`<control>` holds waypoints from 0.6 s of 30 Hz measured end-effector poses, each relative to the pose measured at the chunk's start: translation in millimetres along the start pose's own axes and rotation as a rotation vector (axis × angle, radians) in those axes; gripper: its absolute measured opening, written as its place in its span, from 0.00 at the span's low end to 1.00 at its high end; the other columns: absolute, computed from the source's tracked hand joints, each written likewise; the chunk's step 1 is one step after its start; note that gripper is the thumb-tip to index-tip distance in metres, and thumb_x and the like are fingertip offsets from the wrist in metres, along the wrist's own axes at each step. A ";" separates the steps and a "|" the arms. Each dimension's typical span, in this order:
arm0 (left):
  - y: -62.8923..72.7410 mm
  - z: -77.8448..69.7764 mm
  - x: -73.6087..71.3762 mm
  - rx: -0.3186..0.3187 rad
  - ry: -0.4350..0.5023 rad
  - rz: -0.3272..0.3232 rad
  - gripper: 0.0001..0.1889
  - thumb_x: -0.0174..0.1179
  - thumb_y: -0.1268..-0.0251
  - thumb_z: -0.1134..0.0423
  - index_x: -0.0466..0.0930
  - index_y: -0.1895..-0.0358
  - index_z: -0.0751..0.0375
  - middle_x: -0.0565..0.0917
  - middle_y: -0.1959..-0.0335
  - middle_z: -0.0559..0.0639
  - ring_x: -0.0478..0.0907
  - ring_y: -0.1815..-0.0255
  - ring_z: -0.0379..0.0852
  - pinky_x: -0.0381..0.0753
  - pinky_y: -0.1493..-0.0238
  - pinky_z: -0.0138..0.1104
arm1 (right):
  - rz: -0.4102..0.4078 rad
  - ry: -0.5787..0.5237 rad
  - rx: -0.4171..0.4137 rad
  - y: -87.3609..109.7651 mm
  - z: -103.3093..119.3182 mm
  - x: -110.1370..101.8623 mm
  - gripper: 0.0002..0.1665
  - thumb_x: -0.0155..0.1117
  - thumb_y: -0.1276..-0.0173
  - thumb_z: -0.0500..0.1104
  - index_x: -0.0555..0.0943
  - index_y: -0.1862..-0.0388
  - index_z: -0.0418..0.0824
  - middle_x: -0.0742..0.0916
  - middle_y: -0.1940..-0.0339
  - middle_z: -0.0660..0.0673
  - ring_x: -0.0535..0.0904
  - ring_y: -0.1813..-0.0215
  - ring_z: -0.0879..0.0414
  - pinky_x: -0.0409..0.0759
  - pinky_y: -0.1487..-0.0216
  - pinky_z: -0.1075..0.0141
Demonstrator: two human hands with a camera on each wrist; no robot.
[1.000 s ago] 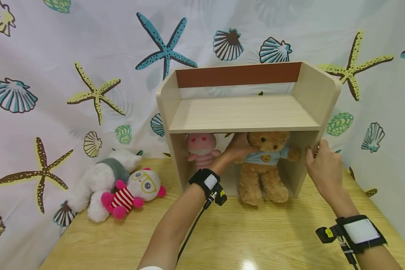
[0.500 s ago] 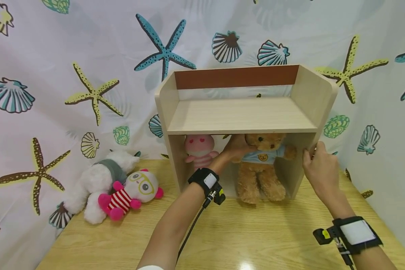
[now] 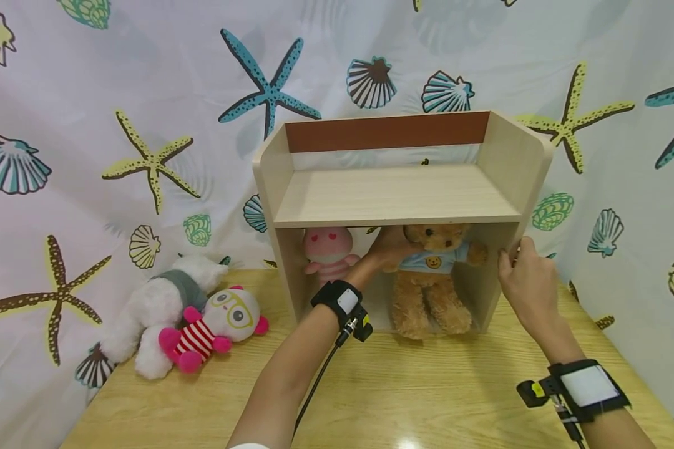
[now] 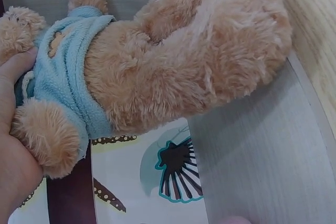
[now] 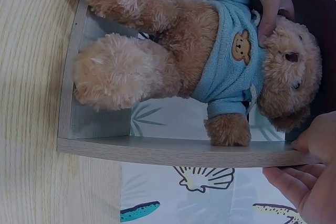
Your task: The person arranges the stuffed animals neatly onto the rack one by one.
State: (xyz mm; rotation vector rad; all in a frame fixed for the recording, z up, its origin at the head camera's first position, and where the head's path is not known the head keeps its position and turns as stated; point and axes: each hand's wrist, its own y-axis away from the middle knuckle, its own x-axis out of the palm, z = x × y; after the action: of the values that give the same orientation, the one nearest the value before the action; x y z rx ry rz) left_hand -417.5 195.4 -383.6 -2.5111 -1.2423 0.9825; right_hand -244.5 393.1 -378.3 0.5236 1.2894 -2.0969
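A brown teddy bear (image 3: 429, 299) in a light blue shirt sits in the lower compartment of a pale wooden shelf (image 3: 399, 196), against its right side. My left hand (image 3: 392, 249) reaches inside and grips the bear at the neck and shoulder; in the right wrist view its thumb (image 5: 269, 22) lies at the collar. My right hand (image 3: 530, 280) holds the front edge of the shelf's right side panel (image 5: 184, 153), thumb on one face and fingers on the other. Left of the bear, a pink plush toy (image 3: 328, 246) stands in the same compartment, partly hidden by my left forearm.
Left of the shelf, a panda plush (image 3: 233, 315) in a red striped shirt lies against a white fluffy plush (image 3: 160, 305) on the wooden table (image 3: 410, 393). A cloth printed with starfish and shells (image 3: 163, 56) hangs behind. A cable (image 3: 320, 386) trails from the left wrist camera.
The head view has shifted slightly, so everything appears a little further left and lower. Both hands keep their holds, and the bear stays in place.
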 end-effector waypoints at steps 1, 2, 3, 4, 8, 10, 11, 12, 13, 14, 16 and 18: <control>-0.1 1.0 -0.1 0.004 0.005 0.000 0.40 0.66 0.42 0.72 0.59 0.25 0.60 0.65 0.30 0.56 0.64 0.35 0.45 0.67 0.44 0.34 | 0.002 -0.002 0.001 0.0 0.2 0.2 0.13 0.59 0.27 0.35 0.70 0.67 0.26 0.80 0.80 0.28 0.79 0.80 0.35 0.69 0.85 0.54; -0.4 2.1 -0.3 0.012 0.010 -0.002 0.40 0.66 0.42 0.72 0.59 0.26 0.60 0.65 0.30 0.56 0.64 0.36 0.45 0.67 0.44 0.34 | 0.002 -0.003 0.001 0.0 0.4 0.3 0.13 0.59 0.27 0.36 0.70 0.67 0.26 0.80 0.80 0.28 0.79 0.80 0.35 0.69 0.85 0.55; -0.9 3.2 -0.5 0.022 0.015 -0.006 0.40 0.66 0.43 0.72 0.60 0.26 0.60 0.65 0.30 0.56 0.65 0.36 0.45 0.67 0.44 0.34 | 0.003 -0.005 0.001 -0.1 0.6 0.5 0.13 0.59 0.27 0.36 0.70 0.66 0.26 0.80 0.79 0.28 0.79 0.80 0.35 0.69 0.85 0.55; -1.4 4.4 -0.2 0.032 0.020 -0.009 0.40 0.66 0.43 0.73 0.60 0.26 0.60 0.66 0.31 0.56 0.65 0.36 0.45 0.66 0.43 0.34 | 0.003 -0.008 0.002 0.1 0.3 0.5 0.13 0.58 0.27 0.36 0.70 0.66 0.26 0.80 0.79 0.27 0.79 0.80 0.35 0.69 0.85 0.55; -3.2 7.7 0.6 0.050 0.027 -0.024 0.39 0.65 0.44 0.73 0.62 0.27 0.60 0.67 0.32 0.55 0.65 0.37 0.44 0.65 0.43 0.34 | -0.001 -0.016 0.000 0.3 -0.5 0.7 0.12 0.58 0.27 0.36 0.71 0.65 0.25 0.81 0.77 0.26 0.80 0.79 0.34 0.70 0.85 0.53; -3.8 8.4 1.1 0.042 0.030 -0.024 0.39 0.65 0.44 0.73 0.62 0.27 0.60 0.67 0.32 0.55 0.65 0.38 0.43 0.65 0.44 0.34 | -0.008 -0.017 -0.006 0.0 -0.9 1.0 0.12 0.59 0.27 0.35 0.71 0.65 0.25 0.81 0.77 0.26 0.80 0.79 0.33 0.71 0.84 0.51; -4.3 8.6 1.4 0.037 0.031 -0.024 0.38 0.65 0.44 0.73 0.62 0.27 0.60 0.67 0.32 0.55 0.65 0.39 0.43 0.65 0.45 0.33 | -0.011 -0.018 -0.008 -0.2 -1.0 1.0 0.12 0.59 0.27 0.35 0.71 0.64 0.24 0.81 0.77 0.26 0.80 0.79 0.33 0.71 0.84 0.50; -4.7 8.7 1.8 0.033 0.034 -0.023 0.38 0.65 0.44 0.73 0.62 0.27 0.60 0.68 0.32 0.55 0.66 0.40 0.43 0.65 0.45 0.33 | -0.014 -0.017 -0.010 -0.4 -1.2 1.1 0.12 0.59 0.27 0.35 0.71 0.64 0.24 0.81 0.78 0.26 0.80 0.79 0.33 0.71 0.84 0.50; -5.2 8.9 2.1 0.030 0.036 -0.023 0.38 0.65 0.44 0.73 0.63 0.27 0.60 0.68 0.33 0.55 0.66 0.41 0.43 0.65 0.46 0.33 | -0.015 -0.018 -0.011 -0.6 -1.3 1.1 0.13 0.59 0.27 0.35 0.72 0.64 0.24 0.81 0.77 0.26 0.80 0.79 0.33 0.72 0.83 0.49; -5.8 8.9 2.2 0.030 0.035 -0.023 0.38 0.65 0.44 0.73 0.63 0.27 0.61 0.68 0.33 0.55 0.66 0.42 0.44 0.65 0.47 0.33 | -0.015 -0.018 -0.011 -0.7 -1.4 1.1 0.13 0.59 0.27 0.35 0.72 0.63 0.24 0.81 0.77 0.25 0.80 0.78 0.33 0.72 0.83 0.48; -7.0 8.8 2.6 0.029 0.031 -0.024 0.36 0.65 0.44 0.72 0.65 0.28 0.61 0.69 0.34 0.55 0.66 0.45 0.45 0.65 0.48 0.33 | -0.012 -0.017 -0.011 -0.9 -1.7 1.1 0.13 0.59 0.27 0.35 0.72 0.63 0.23 0.81 0.77 0.25 0.80 0.78 0.33 0.73 0.83 0.48; -7.8 8.7 2.7 0.025 0.026 -0.022 0.35 0.64 0.43 0.72 0.66 0.29 0.62 0.70 0.36 0.55 0.67 0.46 0.45 0.66 0.49 0.32 | -0.009 -0.015 -0.007 -0.7 -2.0 1.0 0.13 0.58 0.27 0.35 0.72 0.62 0.23 0.81 0.77 0.25 0.80 0.79 0.33 0.73 0.83 0.48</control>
State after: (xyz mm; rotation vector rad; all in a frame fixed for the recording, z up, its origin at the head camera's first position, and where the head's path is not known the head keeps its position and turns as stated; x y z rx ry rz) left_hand -426.9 201.3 -388.3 -2.4783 -1.2392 0.9511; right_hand -245.7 394.9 -379.3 0.4991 1.2929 -2.0987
